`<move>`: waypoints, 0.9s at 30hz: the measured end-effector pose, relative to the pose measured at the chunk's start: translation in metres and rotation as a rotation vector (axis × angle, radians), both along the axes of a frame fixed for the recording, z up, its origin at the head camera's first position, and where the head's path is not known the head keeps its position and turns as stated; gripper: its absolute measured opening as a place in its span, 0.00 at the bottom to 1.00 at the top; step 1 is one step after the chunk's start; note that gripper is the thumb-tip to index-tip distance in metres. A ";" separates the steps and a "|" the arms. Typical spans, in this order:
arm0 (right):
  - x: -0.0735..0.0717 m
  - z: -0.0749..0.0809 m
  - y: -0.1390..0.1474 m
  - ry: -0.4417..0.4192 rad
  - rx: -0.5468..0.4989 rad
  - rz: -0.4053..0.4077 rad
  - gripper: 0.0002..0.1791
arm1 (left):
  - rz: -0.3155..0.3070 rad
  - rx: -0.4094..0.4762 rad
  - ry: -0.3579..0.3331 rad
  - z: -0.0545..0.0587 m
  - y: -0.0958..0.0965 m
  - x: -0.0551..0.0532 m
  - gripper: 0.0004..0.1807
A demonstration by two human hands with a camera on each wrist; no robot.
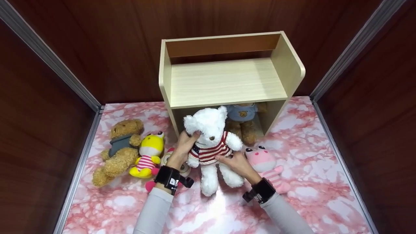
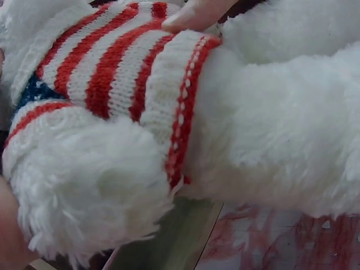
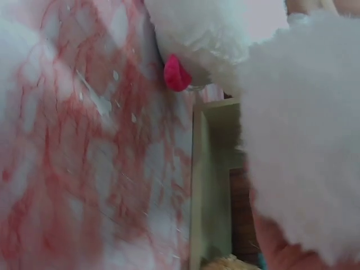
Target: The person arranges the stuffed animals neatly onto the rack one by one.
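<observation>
A white teddy bear (image 1: 208,125) in a red-and-white striped knit sweater (image 1: 211,155) is held upright between both hands, in front of the shelf's lower compartment. The left hand (image 1: 184,146) grips it beside the head and shoulder, thumb over the side of its face. Lower down, the right hand (image 1: 239,165) holds its other side, the thumb on the sweater's hem. White fur and the knit sweater (image 2: 121,62) fill most of the left wrist view. In the right wrist view, part of the right hand (image 3: 289,247) shows below the white fur; its other fingers are hidden.
A pale wooden shelf (image 1: 227,81) stands at the back. Inside its lower compartment sits a brown bear in a blue top (image 1: 242,112). Left lie a tan bear (image 1: 122,162), a yellow plush frog (image 1: 152,146) and a partly covered big-eyed plush (image 1: 185,169). A pink plush frog (image 1: 262,161) lies right.
</observation>
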State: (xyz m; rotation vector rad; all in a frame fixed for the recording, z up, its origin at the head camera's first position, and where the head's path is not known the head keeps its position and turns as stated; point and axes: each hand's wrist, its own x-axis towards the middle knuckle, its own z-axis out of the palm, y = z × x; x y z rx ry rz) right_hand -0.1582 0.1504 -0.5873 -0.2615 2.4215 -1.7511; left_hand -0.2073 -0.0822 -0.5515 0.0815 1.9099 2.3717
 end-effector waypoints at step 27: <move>-0.069 0.005 -0.016 -0.135 -0.168 -0.234 0.17 | 0.209 -0.200 0.102 -0.036 0.010 0.009 0.33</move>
